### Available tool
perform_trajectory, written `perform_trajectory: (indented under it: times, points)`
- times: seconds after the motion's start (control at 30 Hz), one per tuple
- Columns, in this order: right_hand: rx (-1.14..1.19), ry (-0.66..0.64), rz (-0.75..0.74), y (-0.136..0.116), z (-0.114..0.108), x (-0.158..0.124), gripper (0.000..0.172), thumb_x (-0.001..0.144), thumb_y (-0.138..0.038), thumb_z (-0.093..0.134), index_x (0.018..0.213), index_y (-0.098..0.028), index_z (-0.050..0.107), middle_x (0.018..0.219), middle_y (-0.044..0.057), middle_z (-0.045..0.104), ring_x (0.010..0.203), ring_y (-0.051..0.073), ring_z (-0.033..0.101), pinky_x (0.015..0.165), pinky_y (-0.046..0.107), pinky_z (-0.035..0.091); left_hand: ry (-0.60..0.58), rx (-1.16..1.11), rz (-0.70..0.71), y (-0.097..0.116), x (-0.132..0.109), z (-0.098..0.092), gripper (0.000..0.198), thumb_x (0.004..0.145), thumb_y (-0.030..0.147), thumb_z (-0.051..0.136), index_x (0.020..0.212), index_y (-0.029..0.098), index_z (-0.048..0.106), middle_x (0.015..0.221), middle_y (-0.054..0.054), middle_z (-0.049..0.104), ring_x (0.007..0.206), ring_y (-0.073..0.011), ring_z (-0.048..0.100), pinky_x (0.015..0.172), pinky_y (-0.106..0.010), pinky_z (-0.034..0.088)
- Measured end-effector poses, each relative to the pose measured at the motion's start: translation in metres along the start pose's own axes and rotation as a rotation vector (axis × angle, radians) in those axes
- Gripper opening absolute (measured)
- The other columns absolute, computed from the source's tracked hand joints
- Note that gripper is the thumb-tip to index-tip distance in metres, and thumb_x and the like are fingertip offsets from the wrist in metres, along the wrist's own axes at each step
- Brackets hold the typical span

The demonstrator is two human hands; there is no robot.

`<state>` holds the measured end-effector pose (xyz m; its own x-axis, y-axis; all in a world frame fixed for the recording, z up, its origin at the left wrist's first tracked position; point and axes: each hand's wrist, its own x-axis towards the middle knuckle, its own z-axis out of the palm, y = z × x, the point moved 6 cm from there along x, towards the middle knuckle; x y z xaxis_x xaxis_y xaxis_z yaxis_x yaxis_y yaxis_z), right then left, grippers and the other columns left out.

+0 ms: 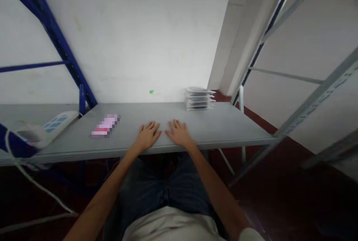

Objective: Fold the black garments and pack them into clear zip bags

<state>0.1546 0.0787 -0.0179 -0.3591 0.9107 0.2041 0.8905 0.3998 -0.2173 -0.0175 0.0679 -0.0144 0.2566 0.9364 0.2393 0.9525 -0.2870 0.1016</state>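
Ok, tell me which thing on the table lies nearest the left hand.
The pink blurred item, lying flat just beyond and left of the left hand; the power strip and stack of packets lie farther.

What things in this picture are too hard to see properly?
Head view:
- Pink flat object on the grey shelf board: blurred into blocks, so unreadable.
- Stack of clear flat packets: too small to tell the contents.
- White power strip with blue switches: its near end is hidden by a blue frame bar.
- Left hand and right hand lie flat on the board: palms are hidden.
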Motion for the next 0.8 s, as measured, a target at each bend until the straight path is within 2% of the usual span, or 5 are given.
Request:
perform_trajectory:
  times: [0.2,0.43,0.53,0.63,0.8]
  points:
    - [0.014,-0.035,-0.008,0.012,-0.013,0.012,0.065,0.106,-0.056,0.042,0.160,-0.021,0.041,0.171,0.017,0.028,0.159,0.030,0.025,0.125,0.058,0.020,0.006,0.000,0.003,0.001,0.000,-0.001,0.057,0.107,0.048,0.034,0.155,0.023,0.049,0.165,-0.014,0.043,0.155,-0.0310,0.036,0.124,-0.062,0.027]
    - [-0.089,0.362,0.084,0.099,-0.125,0.083,0.056,0.100,-0.022,0.040,0.154,-0.010,0.044,0.162,0.020,0.042,0.148,0.028,0.041,0.120,0.043,0.034,0.015,-0.025,0.000,0.000,0.001,0.000,0.056,0.107,0.049,0.034,0.155,0.024,0.050,0.165,-0.013,0.043,0.155,-0.0310,0.035,0.125,-0.062,0.026]
    - [-0.187,0.412,0.115,0.140,-0.154,0.106,0.063,0.097,-0.019,0.044,0.158,-0.004,0.036,0.164,0.024,0.037,0.150,0.032,0.036,0.120,0.048,0.032,0.028,-0.032,0.000,0.001,0.000,0.000,0.056,0.107,0.049,0.034,0.154,0.024,0.050,0.164,-0.013,0.043,0.155,-0.0307,0.035,0.125,-0.062,0.027]
    - [-0.235,0.306,0.171,0.175,-0.156,0.119,0.067,0.099,-0.025,0.050,0.158,0.003,0.031,0.163,0.033,0.033,0.151,0.037,0.033,0.119,0.052,0.030,0.033,-0.027,0.000,0.001,0.000,0.000,0.055,0.107,0.048,0.035,0.154,0.023,0.051,0.165,-0.013,0.042,0.155,-0.0309,0.035,0.124,-0.062,0.027]
    - [-0.212,0.275,0.218,0.200,-0.147,0.124,0.056,0.108,-0.037,0.044,0.150,0.000,0.048,0.149,0.039,0.047,0.138,0.037,0.047,0.108,0.062,0.033,0.023,-0.039,-0.009,0.002,0.000,-0.001,0.054,0.107,0.049,0.036,0.154,0.025,0.051,0.164,-0.012,0.044,0.155,-0.0299,0.036,0.125,-0.061,0.026]
